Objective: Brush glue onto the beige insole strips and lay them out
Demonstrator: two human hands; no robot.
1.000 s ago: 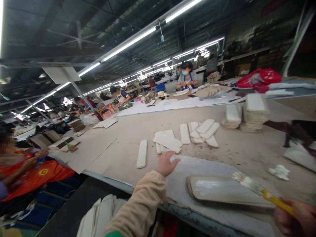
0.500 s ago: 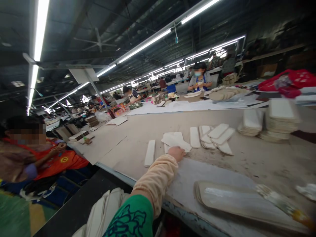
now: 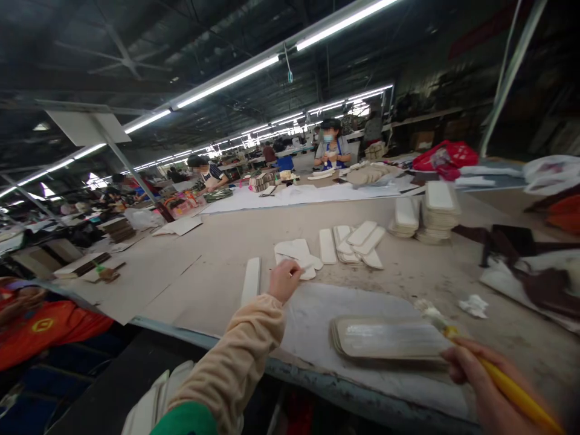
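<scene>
Fluorescent strip lights run down a long factory hall over a wide, dusty counter (image 3: 217,241) strewn with pale flat pieces. At its near edge lies a low stack of flat pieces (image 3: 389,339), the top one shiny and wet-looking. The right hand (image 3: 480,386) is closed around the yellow handle of a brush (image 3: 457,338), whose whitish bristles rest at the stack's far right corner. The left hand (image 3: 284,279), in a beige sleeve, reaches out across the counter with its fingers pinched on the edge of a pale piece (image 3: 296,252) lying in a small loose pile, well apart from the stack. A single narrow strip (image 3: 251,281) lies just left of that hand. Farther back sit fanned pale pieces (image 3: 360,241) and two taller piles (image 3: 428,211). A crumpled white scrap (image 3: 473,305) lies to the right. No box or tray shows on the counter; a red bag (image 3: 446,158) rests at the far end, its contents hidden. Other people sit working along the far side.
</scene>
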